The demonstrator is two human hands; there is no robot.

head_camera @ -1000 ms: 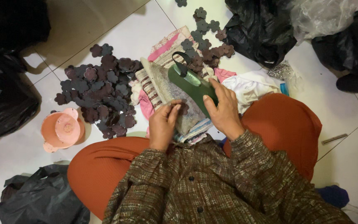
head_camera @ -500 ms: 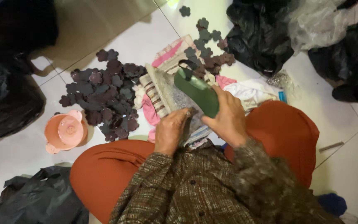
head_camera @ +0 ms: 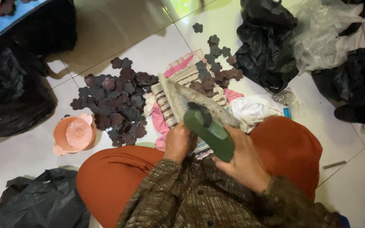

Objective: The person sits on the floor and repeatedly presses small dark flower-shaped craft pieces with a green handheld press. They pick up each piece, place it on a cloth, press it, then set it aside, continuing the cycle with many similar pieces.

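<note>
Sitting on the floor, person in orange trousers and a brown woven-pattern top, seen from above. Right hand (head_camera: 243, 158) wrapped tight round the green handle of a clothes iron (head_camera: 203, 114), iron tipped up so its dull grey soleplate faces the camera, point aimed away toward the top left. Left hand (head_camera: 178, 141) just beside the iron's heel, fingers curled down onto the striped cloth (head_camera: 165, 103); cannot tell whether it grips anything. Iron sits over the lap edge, above the cloth stack.

Cloth stack is pink, white and striped pieces lying flat on the floor just ahead of the knees. White fabric (head_camera: 254, 110) bunched to the right of it, touching the right thigh.

Left of the cloth: big heap of dark flower-shaped cutouts (head_camera: 115, 99), maroon and grey, overlapping. Peach plastic bowl (head_camera: 73, 134) near that heap, apart from it. Smaller cluster of flower cutouts (head_camera: 216, 67) past the cloth, a few strays farther out.

Floor (head_camera: 119, 29) is glossy pale tile with dark grout lines. Black plastic bags ring the spot: one at lower left (head_camera: 43, 202), one at left (head_camera: 13, 97), one far right of centre (head_camera: 267, 46). Clear plastic bag (head_camera: 326, 29) at top right.
</note>
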